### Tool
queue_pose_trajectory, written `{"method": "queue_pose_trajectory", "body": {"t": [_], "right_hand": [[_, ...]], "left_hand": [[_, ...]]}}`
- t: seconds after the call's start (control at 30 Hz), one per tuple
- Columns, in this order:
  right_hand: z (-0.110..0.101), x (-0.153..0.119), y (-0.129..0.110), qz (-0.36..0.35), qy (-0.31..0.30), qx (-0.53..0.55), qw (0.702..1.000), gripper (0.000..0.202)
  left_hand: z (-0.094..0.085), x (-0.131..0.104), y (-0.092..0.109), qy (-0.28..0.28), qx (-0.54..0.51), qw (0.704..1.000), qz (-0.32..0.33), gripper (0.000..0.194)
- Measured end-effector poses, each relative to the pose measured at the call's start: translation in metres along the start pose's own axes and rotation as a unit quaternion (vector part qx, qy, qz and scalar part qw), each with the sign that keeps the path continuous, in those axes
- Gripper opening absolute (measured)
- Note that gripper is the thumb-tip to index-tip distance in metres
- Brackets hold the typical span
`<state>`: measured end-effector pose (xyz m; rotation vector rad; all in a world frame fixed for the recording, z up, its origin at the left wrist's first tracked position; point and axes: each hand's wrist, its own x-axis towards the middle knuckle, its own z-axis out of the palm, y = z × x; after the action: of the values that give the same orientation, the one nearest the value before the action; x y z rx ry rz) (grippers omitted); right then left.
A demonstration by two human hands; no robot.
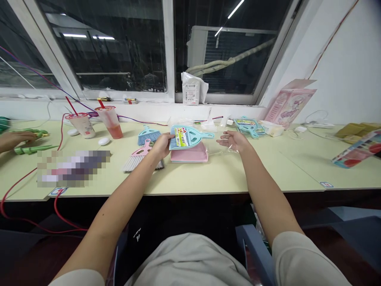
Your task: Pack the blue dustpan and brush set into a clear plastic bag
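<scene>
My left hand (162,146) grips the brush end of a blue brush-and-dustpan set (193,137) with a yellow-green label, its handle pointing right. Below it, a pink dustpan (190,154) lies on the table. To the right of the blue handle my right hand (232,141) is held with fingers apart, and thin clear plastic shows by its palm. A pink brush (143,150) with pale bristles lies left of the pan, partly behind my left forearm. Behind that is a blue brush (149,135). More blue sets (249,126) lie at the back right.
Two drink cups (110,123) with red straws stand at the back left. Another person's hand (18,140) is at the far left by green objects. A pink box (290,104) stands back right, and a colourful box (358,149) sits far right. Red cables cross the left side.
</scene>
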<state>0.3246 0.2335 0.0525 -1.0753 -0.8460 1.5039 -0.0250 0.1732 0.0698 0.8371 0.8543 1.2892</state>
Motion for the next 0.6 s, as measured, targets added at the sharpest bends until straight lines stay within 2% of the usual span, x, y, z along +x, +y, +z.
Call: {"method": "queue_pose_trajectory", "body": {"t": [0.1,0.23,0.6], "right_hand": [[0.007,-0.002,0.003,0.008,-0.017,-0.008,1.0,0.014],[0.005,-0.003,0.001,0.01,-0.005,0.006,1.0,0.015],[-0.03,0.019,-0.004,-0.037,0.031,0.084,0.995,0.014]], "left_hand": [[-0.001,0.001,-0.001,0.004,0.005,1.0,0.003,0.041],[-0.004,0.005,-0.003,0.005,0.006,1.0,0.009,0.039],[-0.006,0.004,0.003,0.021,0.005,1.0,0.011,0.032]]}}
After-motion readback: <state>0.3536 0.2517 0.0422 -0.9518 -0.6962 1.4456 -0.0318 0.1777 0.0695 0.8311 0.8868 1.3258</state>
